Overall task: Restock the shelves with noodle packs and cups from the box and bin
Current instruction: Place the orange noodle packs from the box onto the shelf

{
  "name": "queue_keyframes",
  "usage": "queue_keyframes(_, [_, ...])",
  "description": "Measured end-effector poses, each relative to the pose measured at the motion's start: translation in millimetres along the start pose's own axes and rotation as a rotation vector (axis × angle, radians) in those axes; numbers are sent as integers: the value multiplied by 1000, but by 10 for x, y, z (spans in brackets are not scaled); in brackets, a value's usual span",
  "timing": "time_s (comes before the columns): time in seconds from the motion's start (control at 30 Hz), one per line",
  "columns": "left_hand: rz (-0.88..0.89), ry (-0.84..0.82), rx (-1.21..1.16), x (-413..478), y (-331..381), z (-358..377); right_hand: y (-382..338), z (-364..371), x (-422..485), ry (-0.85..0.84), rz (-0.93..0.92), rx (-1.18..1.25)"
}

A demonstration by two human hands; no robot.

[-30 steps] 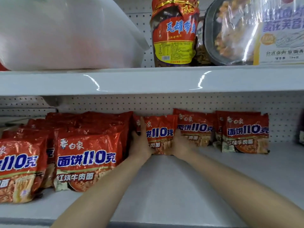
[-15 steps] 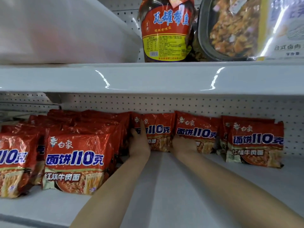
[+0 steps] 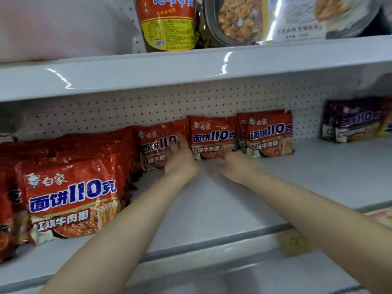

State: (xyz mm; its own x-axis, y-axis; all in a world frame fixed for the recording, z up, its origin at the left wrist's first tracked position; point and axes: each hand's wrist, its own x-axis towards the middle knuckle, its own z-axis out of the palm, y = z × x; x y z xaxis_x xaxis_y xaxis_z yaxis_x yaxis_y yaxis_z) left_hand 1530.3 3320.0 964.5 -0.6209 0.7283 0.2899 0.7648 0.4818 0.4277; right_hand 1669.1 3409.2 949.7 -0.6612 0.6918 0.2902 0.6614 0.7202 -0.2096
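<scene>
This is a shop. Long white shelves [image 3: 191, 66] with a dotted back wall [image 3: 148, 107] hold many of the same red noodle packs [image 3: 70, 198] stood in rows to the left of and just behind the left hand [image 3: 180, 160]. Purple noodle packs [image 3: 356, 122] sit far to the right of the right hand [image 3: 235, 166], a big jar with a red label [image 3: 167, 22] stands on the shelf above the hands, and a small yellow tag [image 3: 293, 242] is on the shelf's front edge.
</scene>
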Motion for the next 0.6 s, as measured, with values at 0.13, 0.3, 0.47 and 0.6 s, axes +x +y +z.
queue_keyframes(0.13, [190, -78, -146, -287, 458, -13, 324, -419, -673, 148, 164, 25])
queue_keyframes(0.3, [570, -255, -294, -948, 1050, 95, 748, -773, -1812, 244, 374, 26])
queue_keyframes(0.47, [842, -397, -295, -1870, 1598, 336, 1104, -1041, -3056, 221, 497, 18])
queue_keyframes(0.6, [1043, -458, -272, -2516, 2030, 594, 1446, -1143, -3904, 173, 601, 15])
